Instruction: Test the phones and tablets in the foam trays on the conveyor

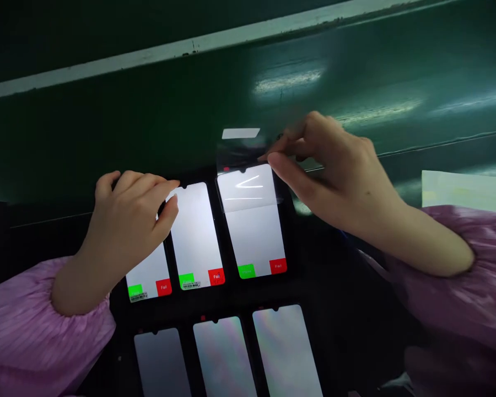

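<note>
A clear plastic film [240, 157] lies over the top of a lit phone screen [258, 237] and reaches past its upper edge. My right hand [330, 160] pinches the film's right side between thumb and bent fingers. My left hand [132, 212] rests at the upper left corner of the middle phone screen [198, 237], thumb and forefinger apart, holding nothing. It partly covers another lit screen [149, 275] at the left. All of these screens are white, with a green box at lower left and a red "Fail" box at lower right.
Nearer to me is a second row: a dim grey screen [163, 364], a lit screen [225, 358] and another lit screen [289, 353]. Behind the phones runs a shiny green surface [149, 121] with a pale strip. A pale sheet [465, 190] lies at the right.
</note>
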Demonstrator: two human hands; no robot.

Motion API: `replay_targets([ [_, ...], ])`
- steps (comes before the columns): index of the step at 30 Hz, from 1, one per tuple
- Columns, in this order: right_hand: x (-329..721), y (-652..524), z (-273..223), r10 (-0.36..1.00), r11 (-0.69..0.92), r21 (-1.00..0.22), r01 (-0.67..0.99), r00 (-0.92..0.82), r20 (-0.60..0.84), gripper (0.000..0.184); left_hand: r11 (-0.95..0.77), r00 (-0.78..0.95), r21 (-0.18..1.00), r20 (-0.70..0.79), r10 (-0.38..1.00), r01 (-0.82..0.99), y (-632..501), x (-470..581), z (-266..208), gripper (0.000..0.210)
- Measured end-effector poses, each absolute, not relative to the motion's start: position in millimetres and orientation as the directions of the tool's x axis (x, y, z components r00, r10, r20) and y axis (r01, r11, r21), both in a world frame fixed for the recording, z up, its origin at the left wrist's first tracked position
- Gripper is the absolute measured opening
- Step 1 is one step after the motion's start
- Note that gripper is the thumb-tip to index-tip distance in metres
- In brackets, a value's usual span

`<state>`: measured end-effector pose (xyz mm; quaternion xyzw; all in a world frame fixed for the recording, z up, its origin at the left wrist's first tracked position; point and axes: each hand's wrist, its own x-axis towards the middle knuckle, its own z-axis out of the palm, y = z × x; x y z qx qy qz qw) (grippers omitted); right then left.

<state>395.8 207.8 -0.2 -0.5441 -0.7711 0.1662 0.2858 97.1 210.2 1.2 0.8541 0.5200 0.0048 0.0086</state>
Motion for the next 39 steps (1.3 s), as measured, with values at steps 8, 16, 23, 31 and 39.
replay_targets([
  [8,391,212,-5,0.943,0.327,-0.525,0.786,-0.24,0.228,0.008,-0.727,0.724,-0.05,0.161,0.671,0.685,188,106,23,0.028],
  [16,386,211,-11,0.944,0.33,-0.517,0.79,-0.271,0.19,0.009,-0.843,0.85,-0.12,0.025,0.526,0.525,160,136,21,0.048],
  [23,384,211,-14,0.947,0.32,-0.493,0.809,-0.269,0.174,0.013,-0.85,0.858,0.149,0.01,0.513,0.506,152,113,23,0.045],
  [31,407,202,-16,0.901,0.429,-0.484,0.763,-0.323,0.29,0.012,-0.424,0.425,-0.041,0.008,0.905,0.905,223,81,13,0.036],
  [39,416,175,-6,0.873,0.464,-0.594,0.657,-0.452,0.182,0.012,-0.453,0.416,0.272,0.185,0.89,0.849,216,92,2,0.015],
])
